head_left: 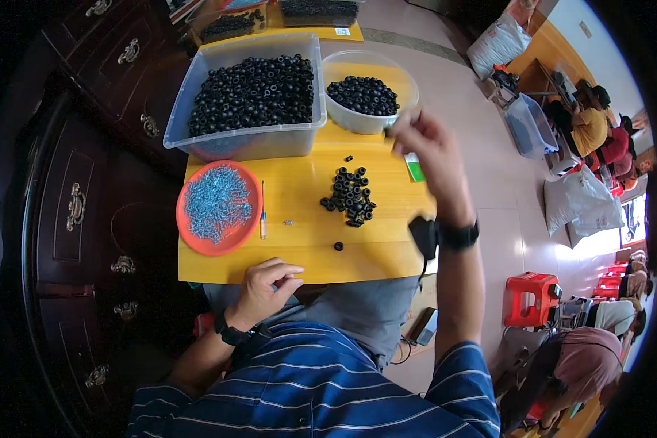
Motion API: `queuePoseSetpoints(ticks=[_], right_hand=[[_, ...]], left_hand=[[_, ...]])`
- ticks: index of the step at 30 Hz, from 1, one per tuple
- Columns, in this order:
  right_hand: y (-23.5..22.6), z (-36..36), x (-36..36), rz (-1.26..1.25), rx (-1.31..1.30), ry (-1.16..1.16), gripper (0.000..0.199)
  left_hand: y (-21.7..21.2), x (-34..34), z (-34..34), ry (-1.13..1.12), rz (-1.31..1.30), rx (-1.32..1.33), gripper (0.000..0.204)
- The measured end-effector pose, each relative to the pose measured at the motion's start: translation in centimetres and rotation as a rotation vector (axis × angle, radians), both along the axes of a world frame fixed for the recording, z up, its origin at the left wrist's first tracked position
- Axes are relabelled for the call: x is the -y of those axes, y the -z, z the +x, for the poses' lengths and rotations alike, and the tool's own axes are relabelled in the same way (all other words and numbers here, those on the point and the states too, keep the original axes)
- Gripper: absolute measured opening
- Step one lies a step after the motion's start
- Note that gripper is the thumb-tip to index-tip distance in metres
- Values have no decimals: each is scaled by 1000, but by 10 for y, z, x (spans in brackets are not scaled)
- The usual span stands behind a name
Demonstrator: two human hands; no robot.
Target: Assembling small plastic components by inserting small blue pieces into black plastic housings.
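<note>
Seated person at a small yellow table, centre of frame. Right hand raised right of centre, fingertips pinched together at the near rim of the round clear bowl; what sits between them is too small to make out. Bowl holds black rubber rings, upper centre. Left hand rests at the table's near edge, lower centre, fingers curled loosely inward; cannot tell whether it holds anything. Loose pile of black rings lies mid-table, between the two hands, with one stray ring nearer the front edge. Large clear tub of the same rings stands upper left of centre, just beside the bowl. Orange plate of small silver screws at left; a thin screwdriver lies just right of it. Green card under the right hand
</note>
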State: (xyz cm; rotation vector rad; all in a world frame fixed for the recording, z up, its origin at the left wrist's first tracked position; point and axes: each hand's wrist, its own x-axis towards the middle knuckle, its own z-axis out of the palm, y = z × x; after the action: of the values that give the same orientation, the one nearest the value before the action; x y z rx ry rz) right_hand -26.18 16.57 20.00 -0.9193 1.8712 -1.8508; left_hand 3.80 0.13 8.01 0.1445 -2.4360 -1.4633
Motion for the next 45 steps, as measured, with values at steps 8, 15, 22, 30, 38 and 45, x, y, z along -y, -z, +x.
queuePoseSetpoints(ticks=[8, 15, 22, 30, 38, 45], right_hand=[[37, -48, 20, 277, -438, 303, 30], [105, 61, -21, 201, 89, 100, 12], [121, 130, -46, 111, 355, 44, 14], [121, 155, -49, 38, 454, -33, 17], [130, 170, -38, -26, 569, 20, 25], [128, 171, -41, -20, 599, -70, 28]], left_hand=[[14, 5, -1, -88, 50, 17, 14], [3, 23, -35, -187, -410, -91, 27], [-4, 26, -65, -187, -613, 117, 20], [6, 26, -71, -169, -724, 145, 8], [-48, -27, -59, 46, -540, -74, 11], [-45, -33, -55, 150, -565, -150, 11]])
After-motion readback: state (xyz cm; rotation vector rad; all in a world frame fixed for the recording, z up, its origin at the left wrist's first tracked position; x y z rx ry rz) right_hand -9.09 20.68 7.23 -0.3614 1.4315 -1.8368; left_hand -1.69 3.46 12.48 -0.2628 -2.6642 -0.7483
